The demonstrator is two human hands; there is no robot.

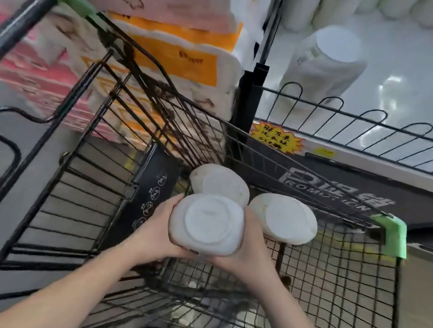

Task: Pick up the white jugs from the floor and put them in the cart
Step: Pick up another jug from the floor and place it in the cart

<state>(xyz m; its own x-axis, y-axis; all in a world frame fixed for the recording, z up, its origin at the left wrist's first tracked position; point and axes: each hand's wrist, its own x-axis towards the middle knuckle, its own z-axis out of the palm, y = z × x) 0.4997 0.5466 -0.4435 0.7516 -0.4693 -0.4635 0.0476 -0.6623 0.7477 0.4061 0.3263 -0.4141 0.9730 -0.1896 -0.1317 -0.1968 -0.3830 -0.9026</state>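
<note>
We see both hands clasped round one white plastic jug (208,225), held over the basket of the black wire shopping cart (144,114). The left hand (156,227) curls its fingers round the jug's left side, the right hand (250,248) wraps the right side, and both palms press in against it. The jug's flat round end faces up at the camera, so its long axis runs down and away into the basket. The other end is hidden beneath, and we can read no label on it. Two more white jugs stand in the cart just beyond it, their flat ends turned up the same way: the far jug (221,182) and the right-hand jug (284,219). We cannot tell whether the held one touches them. Another white jug (327,60) sits tilted on the glossy white shelf (415,89) behind a low wire fence. An orange starburst price tag (276,137) carries handwriting too blurred to read. The dark panel (344,193) below shows large characters and the letters "ROMOTION". The orange-and-white wrapped packs (187,48) beyond the cart bear small unreadable print.
</note>
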